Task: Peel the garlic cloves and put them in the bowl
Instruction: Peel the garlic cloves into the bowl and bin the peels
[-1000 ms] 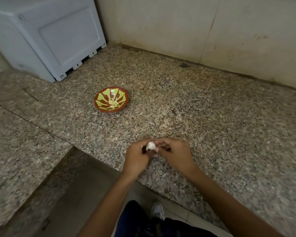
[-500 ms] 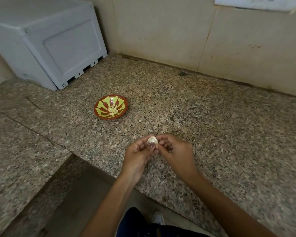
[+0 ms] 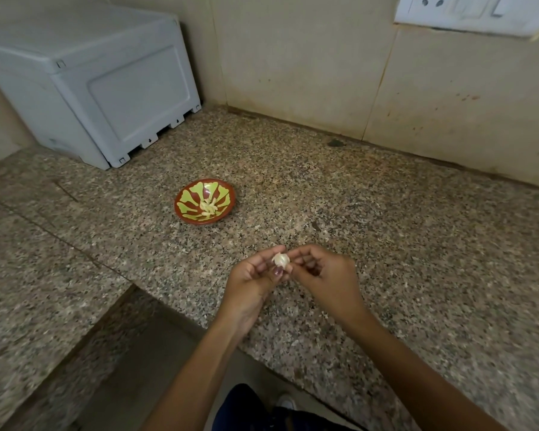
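Over speckled granite surface (image 3: pixel 386 244), both hands' fingers (image 3: pixel 299 255) pinching small papery white garlic clove (image 3: pixel 281 259); lifted slightly nearer glossy red-and-green round bowl (image 3: pixel 204 201) than before.

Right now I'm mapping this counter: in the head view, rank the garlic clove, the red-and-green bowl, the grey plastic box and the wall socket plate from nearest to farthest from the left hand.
1. Garlic clove, pinched at the left hand fingertips.
2. Red-and-green bowl, ahead, slightly left.
3. Grey plastic box, far left corner.
4. Wall socket plate, upper right wall.
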